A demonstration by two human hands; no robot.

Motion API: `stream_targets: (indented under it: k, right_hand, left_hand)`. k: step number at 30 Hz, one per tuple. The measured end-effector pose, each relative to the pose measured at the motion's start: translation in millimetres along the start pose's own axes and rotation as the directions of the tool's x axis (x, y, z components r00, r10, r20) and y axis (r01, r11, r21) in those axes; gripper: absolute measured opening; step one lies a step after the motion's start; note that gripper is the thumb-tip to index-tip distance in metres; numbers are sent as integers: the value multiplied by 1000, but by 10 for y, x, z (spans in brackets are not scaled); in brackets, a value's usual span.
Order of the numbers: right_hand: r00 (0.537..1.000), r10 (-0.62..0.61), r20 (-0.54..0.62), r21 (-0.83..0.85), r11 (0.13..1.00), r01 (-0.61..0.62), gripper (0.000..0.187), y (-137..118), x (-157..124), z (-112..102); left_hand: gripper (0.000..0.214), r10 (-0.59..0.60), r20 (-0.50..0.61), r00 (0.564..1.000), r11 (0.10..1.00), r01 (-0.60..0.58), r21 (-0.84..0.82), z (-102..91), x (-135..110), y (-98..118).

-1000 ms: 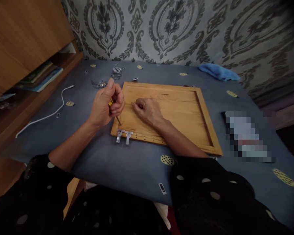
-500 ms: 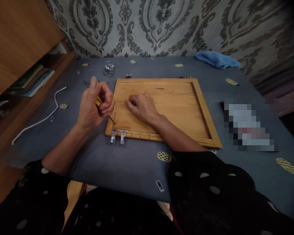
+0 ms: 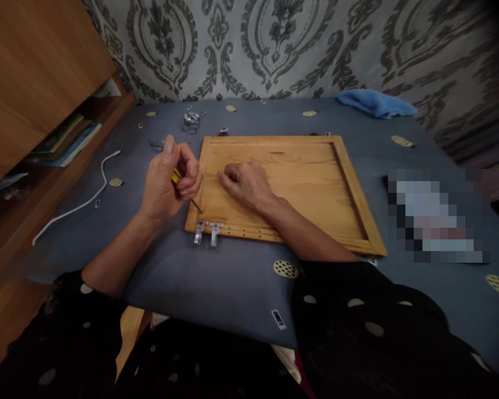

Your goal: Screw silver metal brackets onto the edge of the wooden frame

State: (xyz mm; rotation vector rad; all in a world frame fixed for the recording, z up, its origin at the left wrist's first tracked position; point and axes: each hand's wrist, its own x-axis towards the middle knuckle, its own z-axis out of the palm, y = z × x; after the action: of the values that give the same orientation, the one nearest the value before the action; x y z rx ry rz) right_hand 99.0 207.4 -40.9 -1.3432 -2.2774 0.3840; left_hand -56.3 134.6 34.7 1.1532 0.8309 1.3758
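Observation:
My left hand (image 3: pixel 172 176) is closed around a screwdriver with a yellow and black handle (image 3: pixel 176 175). Its thin metal shaft slants down to the right, the tip near the front left corner of a wooden framed panel (image 3: pixel 295 177). Just in front of that tip, two metal hinges (image 3: pixel 207 231) sit side by side on the panel's front edge and overhang it. On the panel rests my right hand (image 3: pixel 251 183), its fingers curled in; what they hold, if anything, is hidden.
Loose metal hardware (image 3: pixel 191 119) lies behind my left hand. A white cable (image 3: pixel 81 205) curves along the left side, beside a wooden shelf unit (image 3: pixel 112 113). A blue cloth (image 3: pixel 376 103) lies at the back right, and a blurred-out flat object (image 3: pixel 434 216) to the panel's right.
The whole view has shifted slightly, so everything appears a little further right and lower. Both hands keep nearly the same pose and place on the panel.

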Motion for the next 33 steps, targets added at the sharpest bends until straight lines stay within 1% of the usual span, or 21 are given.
stream_targets:
  k: [7, 11, 13, 18, 21, 23, 25, 26, 29, 33]
  right_hand:
    - [1000, 23, 17, -19, 1000, -23, 31, -17, -1, -9]
    - [1000, 23, 22, -12, 1000, -23, 32, -24, -7, -22]
    - [1000, 18, 24, -12, 1000, -18, 32, -25, -11, -29]
    - [999, -4, 34, -7, 1000, 4, 33, -15, -17, -38]
    - [999, -24, 30, 8, 1000, 24, 32, -8, -23, -47]
    - [998, -54, 27, 31, 998, 53, 31, -15, -35, -60]
    - [993, -112, 35, 69, 992, 109, 27, -30, -53, -78]
    - [988, -149, 42, 93, 985, 144, 27, -39, -63, -87]
    - [968, -245, 54, 166, 958, 233, 28, -62, -90, -108]
    - [950, -304, 69, 249, 928, 278, 32, -92, -113, -106]
  left_hand:
    - [67, 56, 79, 995, 998, -54, -31, -52, 2, -49]
    - [66, 58, 92, 994, 998, -56, -30, -79, 6, -59]
    - [65, 57, 78, 995, 998, -55, -33, -88, 3, -58]
    - [60, 3, -44, 999, 996, -7, -92, -125, 16, -60]
    - [60, -35, -102, 994, 987, 19, -157, -168, 61, -73]
    - [61, -77, -190, 979, 970, 30, -241, -205, 103, -95]
    - [60, -140, -301, 943, 939, 30, -343, -247, 148, -133]
    - [59, -153, -332, 931, 929, 21, -369, -268, 171, -158]
    - [57, -164, -376, 912, 917, 0, -399, -318, 227, -253]
    - [53, -161, -419, 894, 912, -27, -410, -354, 260, -395]
